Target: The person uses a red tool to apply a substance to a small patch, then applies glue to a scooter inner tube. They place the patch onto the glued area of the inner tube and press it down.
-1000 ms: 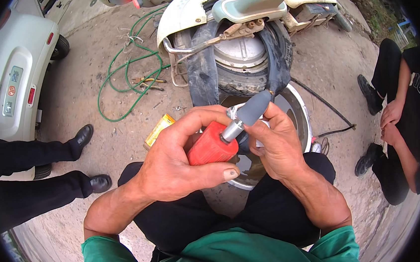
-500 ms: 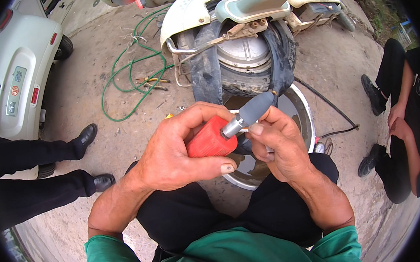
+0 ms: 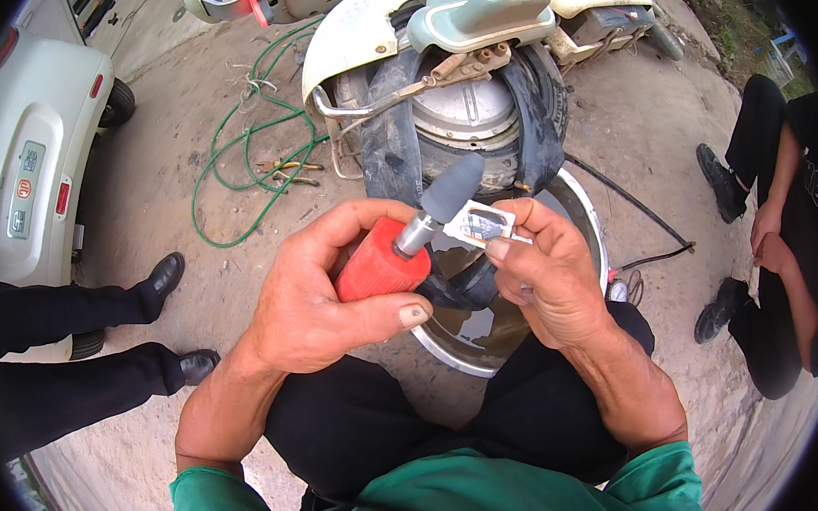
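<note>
My left hand (image 3: 306, 299) is wrapped round a red hand-held grinder (image 3: 378, 263) with a metal collar and a dark grey cone-shaped grinding bit (image 3: 453, 189). Between the thumb and fingers of my right hand (image 3: 551, 267) is a small white square with a dark patch on it (image 3: 477, 222), which looks like a tube patch. The patch lies close beside the cone; I cannot tell if they touch. Past my hands a black inner tube (image 3: 389, 140) hangs out over the wheel (image 3: 465, 114) of a tipped-over scooter. Part of the tube dips behind my hands, over a basin.
A round basin of murky water (image 3: 588, 211) sits between my knees and the wheel. Pliers (image 3: 290, 169) and a green hose (image 3: 223, 238) lie on the concrete at left. A white car (image 3: 41, 54) and one person's legs are left; another person crouches right (image 3: 776, 223). A black hose (image 3: 654, 215) runs nearby.
The grinder has shifted slightly left and its cone tilts more upward. The white-backed patch in my right hand has turned flat into view; before, the cone and fingers mostly hid it.
</note>
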